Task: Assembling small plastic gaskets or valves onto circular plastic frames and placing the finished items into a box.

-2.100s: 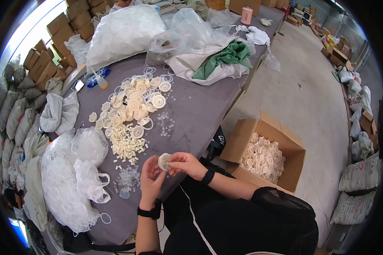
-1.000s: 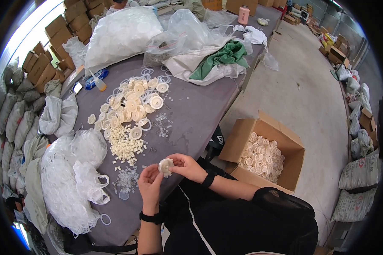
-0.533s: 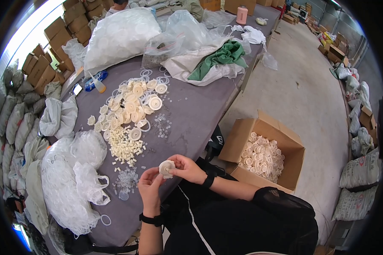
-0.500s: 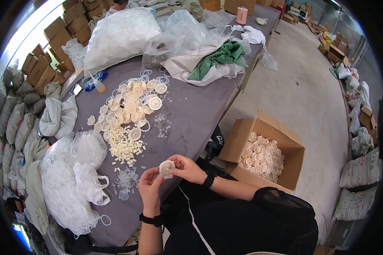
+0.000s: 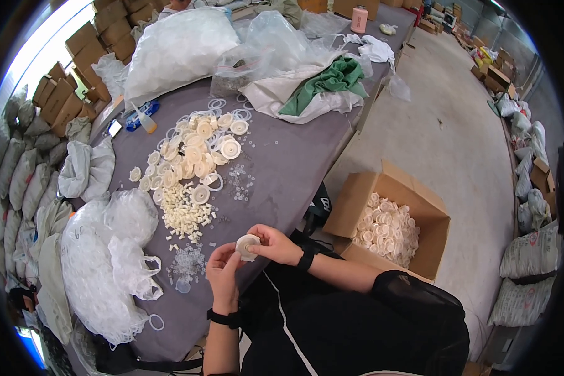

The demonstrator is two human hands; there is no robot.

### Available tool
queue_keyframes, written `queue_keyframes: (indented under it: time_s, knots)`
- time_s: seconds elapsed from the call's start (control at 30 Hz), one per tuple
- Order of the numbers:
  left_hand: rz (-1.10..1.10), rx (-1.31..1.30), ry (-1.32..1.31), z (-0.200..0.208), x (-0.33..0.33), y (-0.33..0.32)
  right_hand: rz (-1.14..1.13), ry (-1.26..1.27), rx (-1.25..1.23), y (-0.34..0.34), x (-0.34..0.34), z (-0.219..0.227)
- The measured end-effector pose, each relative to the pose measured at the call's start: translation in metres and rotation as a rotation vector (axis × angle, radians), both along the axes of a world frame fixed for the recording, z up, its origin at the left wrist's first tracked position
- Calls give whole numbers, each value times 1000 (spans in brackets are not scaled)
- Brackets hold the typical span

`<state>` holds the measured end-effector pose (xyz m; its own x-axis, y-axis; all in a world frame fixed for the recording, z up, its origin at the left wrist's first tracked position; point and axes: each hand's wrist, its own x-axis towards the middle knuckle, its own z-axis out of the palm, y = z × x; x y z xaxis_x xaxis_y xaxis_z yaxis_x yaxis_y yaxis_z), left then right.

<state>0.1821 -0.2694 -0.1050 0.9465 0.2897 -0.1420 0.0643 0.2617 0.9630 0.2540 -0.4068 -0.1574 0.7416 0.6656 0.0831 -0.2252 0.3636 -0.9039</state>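
Note:
A round cream plastic disc (image 5: 247, 241) is held between both hands at the table's near edge. My right hand (image 5: 277, 245) grips it from the right, with the thumb pressed on its face near the centre. My left hand (image 5: 222, 268) pinches its left side between thumb and fingers. Just beyond the hands lies a heap of small cream plugs (image 5: 185, 213). Farther off is a pile of similar cream discs (image 5: 194, 150). Tiny clear pieces (image 5: 187, 263) are scattered left of my left hand.
An open cardboard box (image 5: 432, 241) of cream parts stands on the floor to the right. Clear bags of rings (image 5: 97, 276) lie at the table's left. White sacks with a green cloth (image 5: 329, 84) and a big white bag (image 5: 178, 53) cover the far side.
The disc remains in both hands, and the right thumb has shifted slightly on its face. The whole view has moved a little.

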Motion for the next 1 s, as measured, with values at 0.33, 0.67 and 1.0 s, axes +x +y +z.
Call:
queue_keyframes:
  time_s: [0.33,0.67,1.0]
  knots:
    - [129,-90,39,-15,2,-1,-435,-932,-550,-8,-7,36]
    - [143,141,-85,-10,0,-10,-42,325,-95,-2,-12,27]
    - [109,213,-122,-4,-5,-12,-71,101,-188,-4,-9,12]
